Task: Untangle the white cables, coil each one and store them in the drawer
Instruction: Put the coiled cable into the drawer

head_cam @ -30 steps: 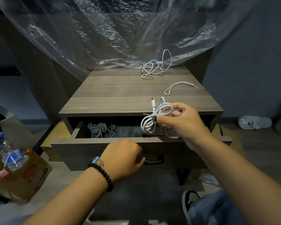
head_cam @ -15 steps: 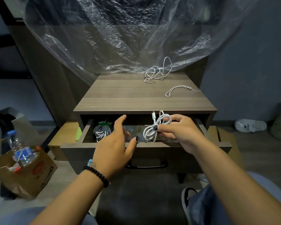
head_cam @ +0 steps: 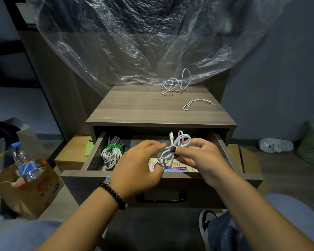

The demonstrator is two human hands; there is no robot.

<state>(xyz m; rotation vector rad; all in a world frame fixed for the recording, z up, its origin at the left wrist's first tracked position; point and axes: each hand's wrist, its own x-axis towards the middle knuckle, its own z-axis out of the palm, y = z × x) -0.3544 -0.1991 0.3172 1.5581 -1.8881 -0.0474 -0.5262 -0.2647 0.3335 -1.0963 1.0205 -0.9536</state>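
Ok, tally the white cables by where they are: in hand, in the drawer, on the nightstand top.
In hand: 1, the coiled cable pinched by the right hand.
In the drawer: 1, the green-tied bundle.
On the nightstand top: 2, the tangled cable and the thin cord.
Total: 4.

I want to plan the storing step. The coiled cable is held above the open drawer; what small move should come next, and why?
Probably lower the coiled cable into the drawer and let go. The right hand pinches it at its wrap, the left hand touches its lower loop, and it hangs over bare space beside the stored bundle. Two cables on top still wait.
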